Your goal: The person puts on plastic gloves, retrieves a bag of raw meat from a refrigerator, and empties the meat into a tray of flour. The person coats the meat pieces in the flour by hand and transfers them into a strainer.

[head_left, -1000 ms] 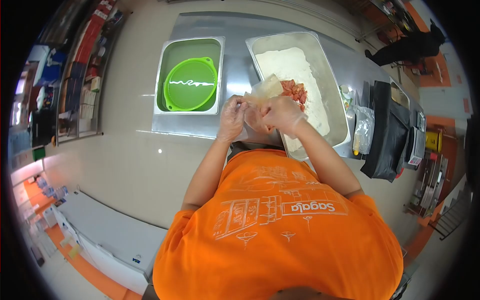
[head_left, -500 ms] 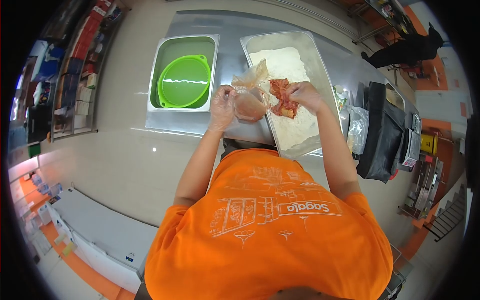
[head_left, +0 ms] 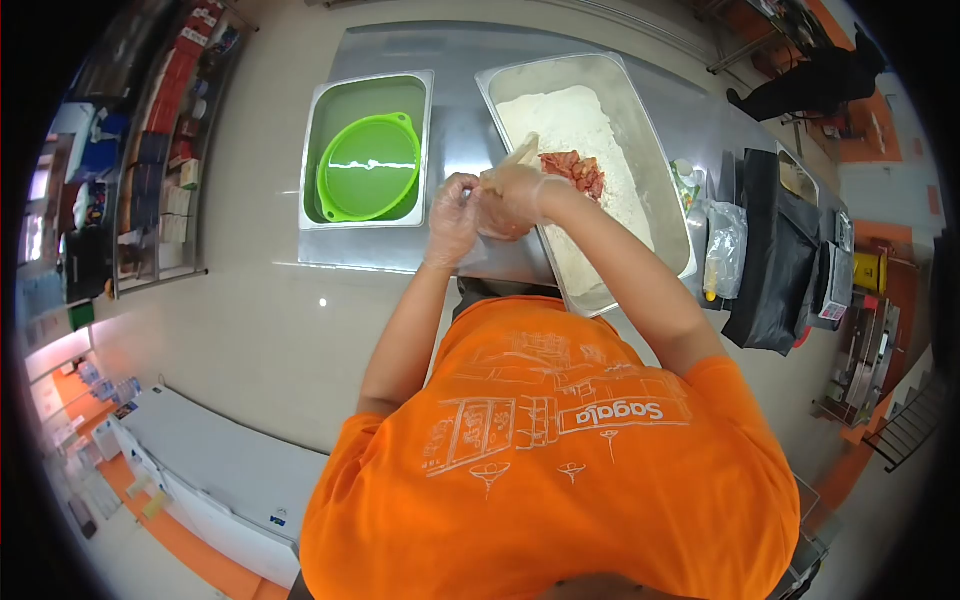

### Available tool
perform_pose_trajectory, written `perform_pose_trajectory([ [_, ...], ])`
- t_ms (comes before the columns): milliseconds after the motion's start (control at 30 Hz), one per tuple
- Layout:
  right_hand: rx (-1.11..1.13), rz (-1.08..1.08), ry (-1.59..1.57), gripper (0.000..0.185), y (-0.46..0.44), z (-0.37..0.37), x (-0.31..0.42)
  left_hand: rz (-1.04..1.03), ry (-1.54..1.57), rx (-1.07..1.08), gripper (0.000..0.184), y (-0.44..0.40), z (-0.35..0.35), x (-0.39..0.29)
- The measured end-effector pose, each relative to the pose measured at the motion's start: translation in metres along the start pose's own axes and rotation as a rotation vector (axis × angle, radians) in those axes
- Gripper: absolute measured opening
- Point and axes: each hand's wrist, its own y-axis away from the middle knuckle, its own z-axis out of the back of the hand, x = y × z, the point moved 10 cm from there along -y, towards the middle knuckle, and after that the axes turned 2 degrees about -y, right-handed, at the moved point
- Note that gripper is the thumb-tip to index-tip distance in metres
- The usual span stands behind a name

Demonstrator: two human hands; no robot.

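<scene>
My left hand [head_left: 455,222], in a clear glove, pinches the edge of a clear plastic bag [head_left: 526,150] beside the long steel pan. My right hand [head_left: 516,198], also gloved, is at the bag and covers most of it; its fingers are hidden there. Reddish marinated meat pieces [head_left: 574,172] lie in a heap on white flour [head_left: 560,112] inside the steel pan [head_left: 640,115], just right of my right hand.
A second steel pan [head_left: 428,110] at left holds a green round sieve-like tool [head_left: 370,170]. Both pans stand on a steel table [head_left: 460,60]. To the right are a clear plastic packet [head_left: 722,250] and a black bag [head_left: 765,255]. A person in dark clothing [head_left: 815,88] stands beyond.
My right hand has let go of the meat, leaving it on the flour, and has moved left to the plastic bag. My left hand still grips the bag's edge.
</scene>
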Motion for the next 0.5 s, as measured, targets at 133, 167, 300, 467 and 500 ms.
perform_pose_trajectory([
  [133, 0.202, 0.054, 0.278, 0.032, -0.025, -0.046, 0.010, -0.074, -0.094, 0.028, 0.005, 0.000, 0.006, -0.017],
  [167, 0.205, 0.042, 0.287, 0.033, -0.025, -0.050, 0.010, -0.047, -0.082, 0.048, 0.005, 0.002, 0.005, -0.014],
  [300, 0.195, -0.058, 0.332, 0.038, -0.023, -0.057, 0.018, -0.020, -0.100, 0.084, 0.005, 0.017, 0.002, 0.003],
  [467, 0.115, -0.209, 0.391, 0.044, -0.020, -0.053, 0.029, -0.071, -0.157, 0.090, 0.006, 0.026, 0.003, 0.007],
  [500, 0.055, -0.243, 0.262, 0.041, -0.042, -0.088, 0.004, -0.072, -0.157, 0.093, 0.006, 0.027, 0.002, 0.009],
])
